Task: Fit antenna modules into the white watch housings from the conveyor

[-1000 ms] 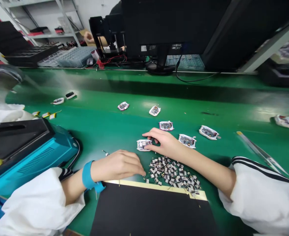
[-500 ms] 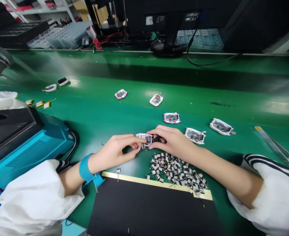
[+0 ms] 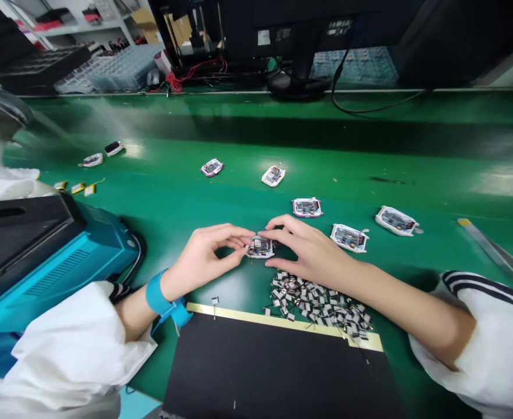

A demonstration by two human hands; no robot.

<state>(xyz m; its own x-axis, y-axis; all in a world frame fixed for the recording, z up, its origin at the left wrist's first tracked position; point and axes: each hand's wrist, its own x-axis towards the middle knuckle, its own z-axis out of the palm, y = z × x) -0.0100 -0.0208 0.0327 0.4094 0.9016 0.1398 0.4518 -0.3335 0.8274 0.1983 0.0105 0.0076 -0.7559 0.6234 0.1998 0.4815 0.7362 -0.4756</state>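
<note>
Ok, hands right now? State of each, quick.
Left hand: closed, holding the small circuit board module from its left edge.
Right hand: closed, holding the same module from the opposite side.

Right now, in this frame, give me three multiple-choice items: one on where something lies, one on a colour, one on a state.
1. Where is the pile of small parts?
A) On a shelf
B) Between the right hand and the black mat
C) On the mat

2. What colour is the wrist strap by the left hand?
A) Red
B) Black
C) Blue

3. The small circuit board is:
A) Pinched between both hands
B) Lying untouched
C) Buried in the pile

1: B, the pile sits just short of the mat.
2: C, the strap shows blue.
3: A, both hands close on it.
</note>
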